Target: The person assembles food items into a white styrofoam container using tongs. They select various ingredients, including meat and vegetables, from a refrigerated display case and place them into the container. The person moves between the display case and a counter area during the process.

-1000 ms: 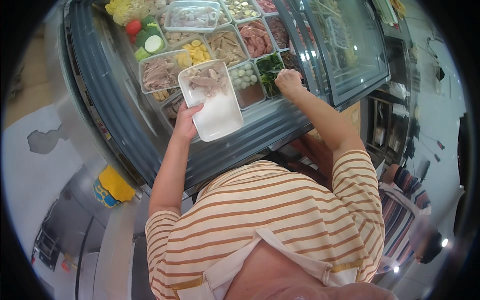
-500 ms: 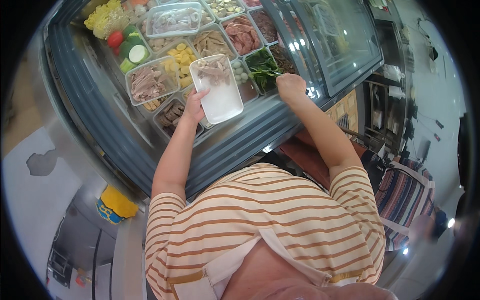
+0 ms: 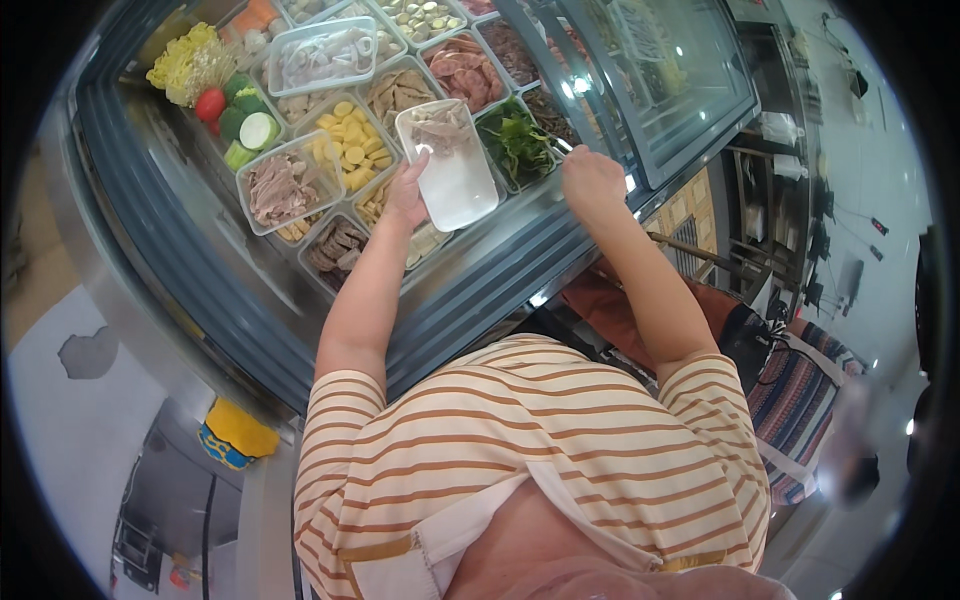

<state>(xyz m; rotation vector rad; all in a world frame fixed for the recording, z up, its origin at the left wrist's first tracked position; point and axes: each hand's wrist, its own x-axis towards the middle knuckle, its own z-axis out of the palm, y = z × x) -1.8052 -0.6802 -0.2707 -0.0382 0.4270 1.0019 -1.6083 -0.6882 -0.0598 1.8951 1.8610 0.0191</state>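
Nearest to us, one shirt (image 3: 540,400) in ribbed-looking brown and cream stripes, and two bare forearms reach out from it. Two hands at work here! The left hand (image 3: 408,195) grasps one tray (image 3: 458,195) by its left edge, fingers over the rim. The right hand (image 3: 595,185) is clenched, and one slim, shiny tool (image 3: 562,147) pokes out of it; most of that tool is hidden in the fist.

Look at the tray: a smooth white oblong with rounded corners, held above the near boxes, between the two hands. Its long axis runs away from the body, the far end leaning a touch left, and there sits one cluster of pale, ragged meat (image 3: 440,130); the near part is bare white.

Beneath it all, the case (image 3: 510,275), its grey near edge ridged lengthwise. Inside, one box of rough brown slices (image 3: 337,245), one clear box of stringy pinkish strips (image 3: 280,190), one of glossy yellow chunks (image 3: 352,140). Over by the tool's tip, one box of crinkled green leaves (image 3: 522,135).

Farther back, one box of tan slices (image 3: 402,92), one of folded red slices (image 3: 463,72), one raised clear box of pale pieces (image 3: 322,52). Out left, two shiny tomatoes (image 3: 210,104), the second partly covered, and one frilly yellow cabbage (image 3: 190,60). Far right, sloping glass (image 3: 690,90) in a grey frame.
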